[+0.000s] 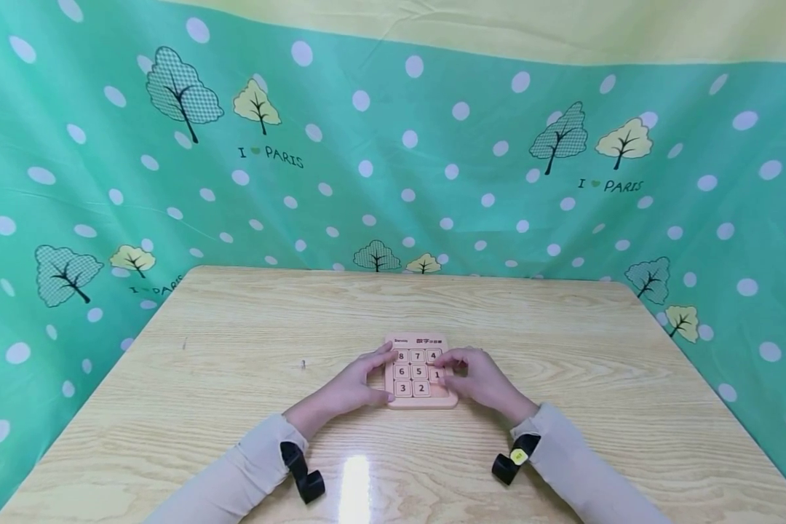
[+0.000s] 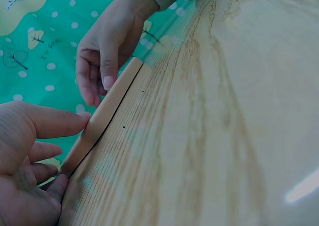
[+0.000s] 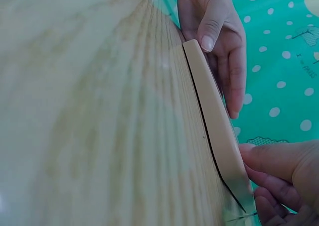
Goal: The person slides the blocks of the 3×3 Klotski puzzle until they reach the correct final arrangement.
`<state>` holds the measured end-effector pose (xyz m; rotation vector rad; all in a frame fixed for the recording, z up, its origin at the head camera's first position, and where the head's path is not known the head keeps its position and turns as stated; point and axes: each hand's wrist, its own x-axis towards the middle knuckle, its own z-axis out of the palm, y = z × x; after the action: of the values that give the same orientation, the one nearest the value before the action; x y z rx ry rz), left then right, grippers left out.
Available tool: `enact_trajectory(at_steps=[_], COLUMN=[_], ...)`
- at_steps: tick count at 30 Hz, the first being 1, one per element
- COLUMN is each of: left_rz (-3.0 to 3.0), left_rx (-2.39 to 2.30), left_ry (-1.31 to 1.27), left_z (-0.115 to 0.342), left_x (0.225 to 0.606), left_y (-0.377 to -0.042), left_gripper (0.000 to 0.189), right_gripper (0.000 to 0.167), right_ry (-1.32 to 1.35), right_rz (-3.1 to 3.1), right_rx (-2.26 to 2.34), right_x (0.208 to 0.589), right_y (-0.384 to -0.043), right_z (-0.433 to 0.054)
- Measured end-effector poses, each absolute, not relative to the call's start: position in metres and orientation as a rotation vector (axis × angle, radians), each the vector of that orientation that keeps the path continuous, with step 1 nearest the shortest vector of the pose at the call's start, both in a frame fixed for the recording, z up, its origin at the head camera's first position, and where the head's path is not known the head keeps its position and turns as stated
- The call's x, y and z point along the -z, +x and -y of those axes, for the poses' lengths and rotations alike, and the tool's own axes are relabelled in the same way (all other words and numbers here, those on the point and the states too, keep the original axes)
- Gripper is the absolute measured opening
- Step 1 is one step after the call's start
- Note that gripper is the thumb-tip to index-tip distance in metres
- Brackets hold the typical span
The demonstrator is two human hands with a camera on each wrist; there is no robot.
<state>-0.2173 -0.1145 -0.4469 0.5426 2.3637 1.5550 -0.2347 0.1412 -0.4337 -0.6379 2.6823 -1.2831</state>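
A pink number puzzle is lying flat between two hands.
The left hand is holding the number puzzle, just right of it, by the near side between thumb and fingers; the right hand is reaching over the opposite edge, its fingertips resting about the 1 tile, though whether they are pinching cannot be told.

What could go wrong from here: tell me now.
The 1 tile sits slightly lower than the 5 tile, so it might jam if pushed askew. The right hand is also close to the 4 tile and could nudge it. The board may slide on the table if the left hand at its edge eases off.
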Motion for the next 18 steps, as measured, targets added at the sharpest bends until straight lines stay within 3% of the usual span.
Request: enact_trajectory(at_steps=[18], left_rz=[-2.385], left_rx=[-1.518], left_ry=[0.566], left_z=[0.1158], left_x=[0.4480], left_y=[-0.2173], left_gripper=[0.074], right_gripper=[0.027], right_ry=[-0.625], right_rz=[-2.720], right_rx=[1.313], right_x=[0.4349], right_y=[-0.2323], right_z=[-0.1368])
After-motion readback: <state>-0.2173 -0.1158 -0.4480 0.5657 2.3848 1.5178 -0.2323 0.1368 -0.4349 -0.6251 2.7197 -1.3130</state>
